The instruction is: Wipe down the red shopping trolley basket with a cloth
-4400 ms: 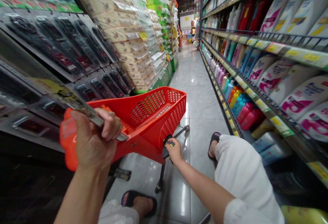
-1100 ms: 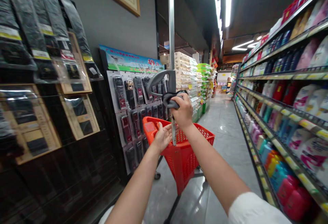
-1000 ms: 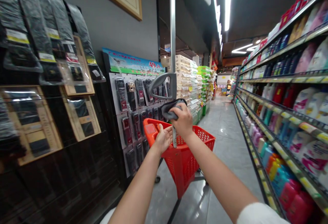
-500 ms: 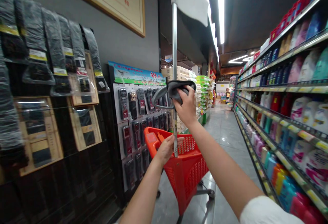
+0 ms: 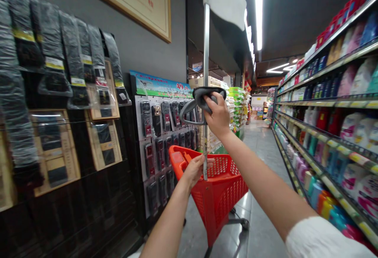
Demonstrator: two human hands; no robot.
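A slim metal pole (image 5: 206, 41) stands upright in front of me, with a pale grey flag-like panel (image 5: 224, 4) at its top. Near the pole's lower end, my left hand (image 5: 195, 169) is closed round it, just above the rim of a red plastic shopping cart (image 5: 212, 203). Higher up, my right hand (image 5: 217, 112) is closed on a dark grey, soft-looking item (image 5: 203, 94) beside the pole. A grey loop (image 5: 189, 113) sticks out from it to the left. My fingers cover part of this item, so its exact kind is unclear.
Packaged belts (image 5: 53, 53) and boxed goods (image 5: 104, 144) hang on the left wall beside a rack of carded packs (image 5: 159, 148). Shelves of bottles (image 5: 351, 124) line the right side. Stacked packs (image 5: 238, 108) stand ahead along the tiled aisle (image 5: 260, 152).
The whole view has shifted slightly, so pole, cart and hands sit a little further right. The dark grey item appears flatter at its top. Both hands keep their holds.
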